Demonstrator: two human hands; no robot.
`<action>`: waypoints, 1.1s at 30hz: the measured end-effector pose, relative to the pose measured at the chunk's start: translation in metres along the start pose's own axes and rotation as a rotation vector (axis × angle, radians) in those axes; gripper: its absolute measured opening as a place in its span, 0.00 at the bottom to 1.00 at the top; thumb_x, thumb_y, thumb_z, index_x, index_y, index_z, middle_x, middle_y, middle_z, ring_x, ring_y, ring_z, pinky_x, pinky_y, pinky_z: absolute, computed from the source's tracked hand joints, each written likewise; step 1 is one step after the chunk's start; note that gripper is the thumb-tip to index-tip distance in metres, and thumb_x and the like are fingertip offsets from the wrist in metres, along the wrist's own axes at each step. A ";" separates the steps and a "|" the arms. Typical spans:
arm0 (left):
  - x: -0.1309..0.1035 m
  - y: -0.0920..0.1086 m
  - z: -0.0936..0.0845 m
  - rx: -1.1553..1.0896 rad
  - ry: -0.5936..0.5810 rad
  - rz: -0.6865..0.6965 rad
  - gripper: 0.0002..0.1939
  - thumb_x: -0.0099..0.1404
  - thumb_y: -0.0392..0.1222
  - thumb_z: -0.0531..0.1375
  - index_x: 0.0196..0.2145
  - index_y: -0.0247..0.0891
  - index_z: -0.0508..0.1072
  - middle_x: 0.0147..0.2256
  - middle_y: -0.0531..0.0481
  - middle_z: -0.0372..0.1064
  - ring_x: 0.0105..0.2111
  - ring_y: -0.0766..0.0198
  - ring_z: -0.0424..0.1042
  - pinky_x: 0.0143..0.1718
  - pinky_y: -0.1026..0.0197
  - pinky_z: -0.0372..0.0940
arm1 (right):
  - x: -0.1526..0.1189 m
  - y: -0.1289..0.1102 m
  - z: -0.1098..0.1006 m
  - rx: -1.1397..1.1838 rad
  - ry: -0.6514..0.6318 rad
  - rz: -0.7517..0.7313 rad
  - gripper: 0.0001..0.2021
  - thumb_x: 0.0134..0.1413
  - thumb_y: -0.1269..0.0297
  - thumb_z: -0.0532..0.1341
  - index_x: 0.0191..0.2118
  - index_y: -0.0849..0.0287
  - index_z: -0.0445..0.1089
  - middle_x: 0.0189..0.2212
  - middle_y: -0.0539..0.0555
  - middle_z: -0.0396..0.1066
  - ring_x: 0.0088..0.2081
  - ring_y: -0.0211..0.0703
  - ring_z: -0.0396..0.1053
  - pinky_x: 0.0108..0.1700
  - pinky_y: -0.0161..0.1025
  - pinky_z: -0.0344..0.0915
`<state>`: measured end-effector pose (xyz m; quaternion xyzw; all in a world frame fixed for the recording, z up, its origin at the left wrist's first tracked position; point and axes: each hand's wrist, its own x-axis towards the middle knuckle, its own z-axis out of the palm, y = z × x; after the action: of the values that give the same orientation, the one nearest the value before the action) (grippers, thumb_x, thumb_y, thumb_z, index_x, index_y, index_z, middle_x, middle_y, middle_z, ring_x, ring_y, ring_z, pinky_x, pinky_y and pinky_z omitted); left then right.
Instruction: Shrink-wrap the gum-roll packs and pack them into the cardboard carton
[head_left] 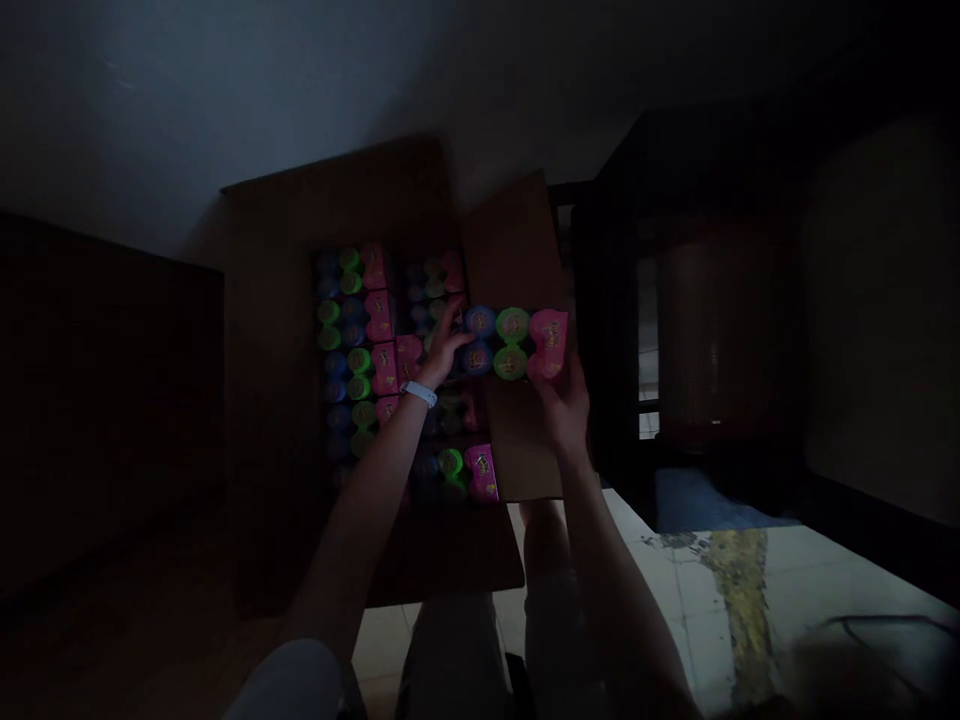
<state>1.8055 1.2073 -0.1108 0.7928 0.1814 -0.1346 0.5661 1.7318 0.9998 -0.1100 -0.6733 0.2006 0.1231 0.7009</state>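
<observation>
Pink, green and blue pack [512,343] sits between your two hands, held over the right side of the open box [405,370]. Your left hand [444,348] is on the pack's left end, fingers spread and curled loosely over it; white band [418,393] on that wrist. Your right hand [561,405] grips the right, pink end from below, fingers closed on it. Pack is level, above the box's right flap [517,250] and just beside the packed rows.

Box is cardboard, flaps folded out, filled with rows of like packs [358,340] in the same three colours, touching each other. One pink-ended pack [480,470] lies at the near edge of the box.

Box rests on the floor [675,580], which is light tile with a yellowish streak to your right. Your knees [457,640] show below the box. Room is very dark: pale wall [225,90] behind, dark furniture [675,300] at right, detail there too dim to tell.
</observation>
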 end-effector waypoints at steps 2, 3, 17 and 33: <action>-0.007 0.007 0.000 0.248 0.038 0.046 0.40 0.50 0.38 0.61 0.61 0.41 0.60 0.65 0.45 0.53 0.66 0.51 0.50 0.66 0.51 0.45 | 0.001 -0.001 0.003 -0.013 0.005 0.014 0.35 0.55 0.54 0.61 0.66 0.59 0.54 0.62 0.61 0.59 0.63 0.52 0.58 0.65 0.49 0.53; -0.011 0.011 0.001 0.381 0.067 0.062 0.42 0.48 0.37 0.63 0.62 0.40 0.60 0.65 0.43 0.51 0.66 0.49 0.48 0.67 0.50 0.44 | 0.002 -0.002 0.004 -0.018 0.015 0.020 0.36 0.53 0.54 0.61 0.66 0.60 0.55 0.61 0.61 0.60 0.62 0.52 0.59 0.64 0.50 0.54; -0.036 0.063 0.036 0.940 0.270 -0.141 0.29 0.53 0.47 0.65 0.49 0.29 0.67 0.45 0.29 0.70 0.51 0.33 0.66 0.54 0.38 0.56 | 0.001 -0.006 0.003 -0.079 0.027 0.027 0.35 0.57 0.54 0.61 0.67 0.59 0.54 0.59 0.61 0.63 0.60 0.51 0.62 0.62 0.48 0.57; -0.025 0.053 0.039 1.019 0.285 -0.079 0.30 0.55 0.43 0.62 0.53 0.34 0.59 0.36 0.44 0.74 0.36 0.54 0.75 0.37 0.58 0.66 | 0.005 -0.016 0.004 -0.087 0.010 0.072 0.36 0.55 0.48 0.61 0.66 0.60 0.57 0.57 0.61 0.66 0.57 0.52 0.66 0.59 0.50 0.62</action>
<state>1.8056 1.1517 -0.0679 0.9703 0.1980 -0.1180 0.0736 1.7443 1.0023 -0.0979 -0.6962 0.2229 0.1536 0.6649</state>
